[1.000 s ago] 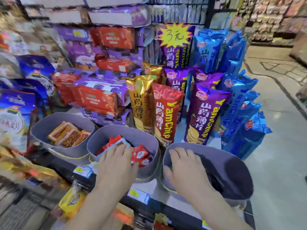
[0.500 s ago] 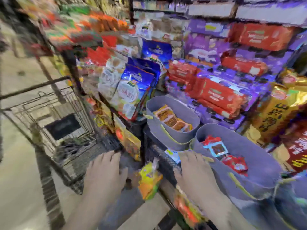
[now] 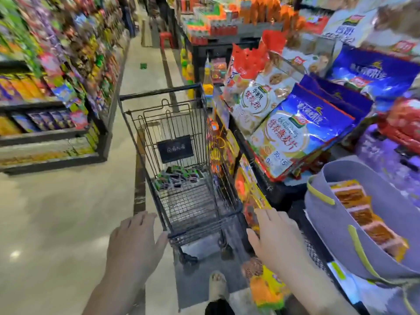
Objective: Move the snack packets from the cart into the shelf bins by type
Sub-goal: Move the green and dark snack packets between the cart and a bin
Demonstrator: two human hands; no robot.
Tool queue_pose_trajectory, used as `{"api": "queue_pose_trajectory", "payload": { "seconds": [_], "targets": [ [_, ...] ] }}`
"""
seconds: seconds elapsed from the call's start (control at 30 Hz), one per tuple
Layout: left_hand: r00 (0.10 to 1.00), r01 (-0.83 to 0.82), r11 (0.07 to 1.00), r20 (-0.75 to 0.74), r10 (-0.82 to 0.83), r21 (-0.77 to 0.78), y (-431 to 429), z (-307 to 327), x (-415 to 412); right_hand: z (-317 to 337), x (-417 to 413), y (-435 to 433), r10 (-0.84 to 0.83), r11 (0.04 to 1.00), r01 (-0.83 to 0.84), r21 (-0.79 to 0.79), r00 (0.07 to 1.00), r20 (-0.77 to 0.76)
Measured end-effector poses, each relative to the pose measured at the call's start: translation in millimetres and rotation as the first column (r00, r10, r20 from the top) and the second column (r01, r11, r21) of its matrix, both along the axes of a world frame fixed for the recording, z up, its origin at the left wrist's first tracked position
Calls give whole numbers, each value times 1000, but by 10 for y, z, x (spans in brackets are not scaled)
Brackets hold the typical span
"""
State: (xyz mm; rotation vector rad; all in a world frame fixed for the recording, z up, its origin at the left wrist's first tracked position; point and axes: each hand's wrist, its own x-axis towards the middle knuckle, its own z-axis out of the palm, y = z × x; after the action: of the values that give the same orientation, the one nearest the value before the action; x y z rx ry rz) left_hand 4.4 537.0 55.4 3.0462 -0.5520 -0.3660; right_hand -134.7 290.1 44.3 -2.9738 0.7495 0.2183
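A black wire shopping cart (image 3: 181, 155) stands in the aisle ahead of me. Several small dark and green snack packets (image 3: 179, 176) lie at the far end of its floor. My left hand (image 3: 134, 242) hovers by the cart's near left corner, fingers straight and empty. My right hand (image 3: 275, 237) hovers at the cart's near right corner, fingers spread and empty. At the right, a grey felt bin (image 3: 336, 226) on the shelf holds a row of orange packets (image 3: 366, 219).
Large blue and white cereal bags (image 3: 293, 133) lean on the shelf right of the cart. Small packets hang along the shelf edge (image 3: 247, 185). A stocked shelf unit (image 3: 56, 110) lines the left side. The aisle floor (image 3: 56, 212) lies between. My foot (image 3: 218, 285) shows below.
My view has swung left from the bins to the cart. Both hands left the bins and moved with it to the cart's near end, empty.
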Motion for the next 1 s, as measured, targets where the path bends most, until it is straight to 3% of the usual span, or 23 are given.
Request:
{"api": "queue_pose_trajectory", "payload": {
  "seconds": [0.37, 0.53, 0.8, 1.0],
  "targets": [
    [956, -293, 956, 10, 293, 21, -56, -39, 1333, -101, 2325, -500, 255, 964, -253, 84, 967, -17],
    [936, -350, 937, -30, 350, 10, -31, -204, 1910, -272, 3026, -388, 346, 937, -341, 77, 935, -78],
    [926, -342, 932, -209, 314, -118, -85, -704, 3339, -841, 4089, -210, 271, 952, -239, 189, 949, -162],
    [861, -457, 852, -370, 350, -255, -416, -1457, 4403, -1496, 4864, -161, 179, 958, -126, 257, 965, -194]
  ]
}}
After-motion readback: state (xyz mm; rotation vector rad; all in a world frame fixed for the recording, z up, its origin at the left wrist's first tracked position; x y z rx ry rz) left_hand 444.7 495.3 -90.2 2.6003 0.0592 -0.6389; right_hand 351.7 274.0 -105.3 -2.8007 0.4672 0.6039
